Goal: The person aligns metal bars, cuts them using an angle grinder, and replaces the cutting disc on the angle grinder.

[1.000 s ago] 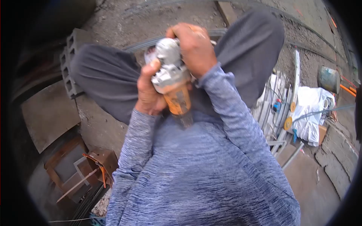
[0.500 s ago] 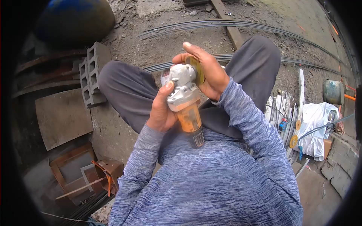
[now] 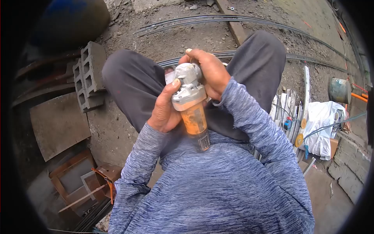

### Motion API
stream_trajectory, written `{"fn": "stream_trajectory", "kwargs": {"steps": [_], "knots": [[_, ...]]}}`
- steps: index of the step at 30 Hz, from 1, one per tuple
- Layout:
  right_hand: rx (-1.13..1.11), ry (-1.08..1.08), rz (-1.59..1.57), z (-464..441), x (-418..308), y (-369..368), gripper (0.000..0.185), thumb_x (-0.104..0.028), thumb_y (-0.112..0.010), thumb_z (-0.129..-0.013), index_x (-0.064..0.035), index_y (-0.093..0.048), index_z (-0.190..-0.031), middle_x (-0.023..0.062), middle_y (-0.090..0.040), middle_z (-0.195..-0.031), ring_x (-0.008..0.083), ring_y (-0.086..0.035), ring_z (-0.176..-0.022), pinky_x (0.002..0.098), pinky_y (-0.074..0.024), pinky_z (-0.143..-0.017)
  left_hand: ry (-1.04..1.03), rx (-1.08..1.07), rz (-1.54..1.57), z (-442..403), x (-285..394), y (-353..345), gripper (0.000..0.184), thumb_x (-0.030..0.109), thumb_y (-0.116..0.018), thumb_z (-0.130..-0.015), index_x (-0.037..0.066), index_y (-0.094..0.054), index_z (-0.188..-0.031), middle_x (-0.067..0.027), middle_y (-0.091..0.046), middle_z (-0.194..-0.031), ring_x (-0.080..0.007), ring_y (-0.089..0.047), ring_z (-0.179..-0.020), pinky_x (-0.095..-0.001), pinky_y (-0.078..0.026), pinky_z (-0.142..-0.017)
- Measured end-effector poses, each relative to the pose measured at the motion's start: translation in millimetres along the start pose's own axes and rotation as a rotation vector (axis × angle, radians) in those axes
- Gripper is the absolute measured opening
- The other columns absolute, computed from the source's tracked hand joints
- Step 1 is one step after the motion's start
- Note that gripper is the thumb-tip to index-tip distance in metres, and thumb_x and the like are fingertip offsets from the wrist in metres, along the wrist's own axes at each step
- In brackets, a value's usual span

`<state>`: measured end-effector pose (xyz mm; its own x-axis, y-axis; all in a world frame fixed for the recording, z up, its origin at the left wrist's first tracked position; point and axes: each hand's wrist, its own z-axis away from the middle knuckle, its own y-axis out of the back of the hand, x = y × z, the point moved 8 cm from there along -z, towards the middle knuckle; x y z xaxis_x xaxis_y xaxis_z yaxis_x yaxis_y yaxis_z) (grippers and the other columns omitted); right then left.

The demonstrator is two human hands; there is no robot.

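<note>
One grinder (image 3: 191, 102) sits between the left hand (image 3: 165, 110) and the right hand (image 3: 216, 74), above spread trousers (image 3: 136, 87), its orange handle (image 3: 194, 120) pointing back at the shirt (image 3: 218, 187). The left fingers are wrapped round its silver head, thumb on top. The right hand is cupped at the head's other side; I can't tell whether its fingers are grasping. The tail end is close to the shirt, so the freer room is ahead, between the knees. Past them, two bundles of thin rods (image 3: 218, 16) cross the dirt (image 3: 175, 43), a bare strip between. A concrete block (image 3: 97, 62) stands just beside the left knee (image 3: 124, 60); metal strips (image 3: 286, 104) lie near the right leg, a white bag (image 3: 319, 117) beyond.
</note>
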<state>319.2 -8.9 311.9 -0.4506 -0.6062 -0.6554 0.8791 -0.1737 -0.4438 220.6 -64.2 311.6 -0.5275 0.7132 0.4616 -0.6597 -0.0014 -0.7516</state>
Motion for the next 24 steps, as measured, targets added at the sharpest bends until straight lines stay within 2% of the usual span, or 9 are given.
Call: {"fn": "stream_trajectory", "kwargs": {"steps": [3, 6, 7, 10, 13, 16, 19, 24], "knots": [[-0.168, -0.135, -0.029, 7.4, -5.0, -11.2, 0.046, -0.044, -0.054, -0.098, -0.0010, -0.065, -0.089, 0.0098, -0.066, -0.079, 0.0173, -0.064, -0.070, 0.0317, -0.0552, -0.068, 0.000, -0.079, 0.059, -1.2, -3.3, -3.1, 0.068, 0.049, -0.061, -0.090, 0.000, -0.047, -0.136, -0.0195, -0.061, -0.118, -0.0333, -0.066, -0.098, -0.0490, -0.056, -0.087], [-0.025, 0.007, 0.112, 2.6, -6.6, -8.8, 0.051, -0.048, -0.052, -0.098, 0.0005, -0.062, -0.086, 0.0084, -0.063, -0.073, 0.0167, -0.058, -0.061, 0.0327, -0.0501, -0.056, 0.026, -0.078, 0.057, 0.0, -6.8, 2.5, 0.070, 0.050, -0.062, -0.089, 0.000, -0.047, -0.136, -0.0192, -0.062, -0.118, -0.0332, -0.066, -0.099, -0.0492, -0.056, -0.087], [0.000, 0.047, 0.132, -0.4, -6.7, -6.5, 0.048, -0.042, -0.051, -0.097, 0.0020, -0.061, -0.081, 0.0108, -0.065, -0.074, 0.0186, -0.060, -0.063, 0.0340, -0.0498, -0.060, 0.022, -0.049, 0.058, 0.5, -6.7, 4.3, 0.071, 0.050, -0.062, -0.089, 0.000, -0.046, -0.136, -0.0195, -0.062, -0.118, -0.0332, -0.067, -0.101, -0.0488, -0.057, -0.088], [0.011, 0.240, 0.297, -0.9, -13.9, -5.4, 0.039, -0.030, -0.051, -0.094, 0.0037, -0.061, -0.078, 0.0125, -0.066, -0.076, 0.0196, -0.061, -0.066, 0.0346, -0.0489, -0.065, 0.037, -0.048, 0.051, 3.9, -7.7, 5.6, 0.073, 0.052, -0.062, -0.088, -0.001, -0.046, -0.137, -0.0203, -0.062, -0.118, -0.0331, -0.067, -0.102, -0.0479, -0.057, -0.088], [0.004, 0.336, 0.446, 5.1, -20.2, -12.1, 0.034, -0.025, -0.050, -0.091, 0.0043, -0.061, -0.078, 0.0138, -0.065, -0.077, 0.0201, -0.062, -0.068, 0.0346, -0.0482, -0.068, 0.016, -0.053, 0.055, 7.6, -5.3, 3.0, 0.076, 0.054, -0.061, -0.087, -0.002, -0.046, -0.136, -0.0218, -0.063, -0.116, -0.0333, -0.068, -0.102, -0.0477, -0.058, -0.089], [-0.040, 0.273, 0.413, 1.5, -15.8, -11.1, 0.037, -0.030, -0.051, -0.095, 0.0019, -0.061, -0.078, 0.0109, -0.065, -0.076, 0.0181, -0.061, -0.068, 0.0333, -0.0492, -0.066, 0.029, -0.056, 0.050, 6.7, -7.3, 4.8, 0.078, 0.057, -0.060, -0.085, -0.003, -0.047, -0.134, -0.0228, -0.064, -0.111, -0.0318, -0.068, -0.098, -0.0446, -0.058, -0.086], [-0.170, -0.141, 0.131, 8.8, -12.2, -24.5, 0.042, -0.040, -0.050, -0.100, -0.0040, -0.066, -0.087, 0.0067, -0.067, -0.078, 0.0133, -0.062, -0.069, 0.0268, -0.0503, -0.062, 0.003, -0.127, 0.043, 2.8, -7.5, 2.3, 0.079, 0.058, -0.059, -0.085, -0.003, -0.048, -0.133, -0.0227, -0.065, -0.107, -0.0299, -0.068, -0.094, -0.0412, -0.057, -0.082], [-0.126, -0.096, 0.207, 6.3, -11.6, -26.8, 0.053, -0.051, -0.048, -0.101, -0.0028, -0.067, -0.090, 0.0087, -0.069, -0.085, 0.0154, -0.065, -0.073, 0.0283, -0.0539, -0.071, -0.005, -0.082, 0.072, 6.9, -4.0, 2.1, 0.079, 0.056, -0.062, -0.084, -0.003, -0.047, -0.133, -0.0216, -0.064, -0.109, -0.0281, -0.067, -0.094, -0.0391, -0.056, -0.082]]}}
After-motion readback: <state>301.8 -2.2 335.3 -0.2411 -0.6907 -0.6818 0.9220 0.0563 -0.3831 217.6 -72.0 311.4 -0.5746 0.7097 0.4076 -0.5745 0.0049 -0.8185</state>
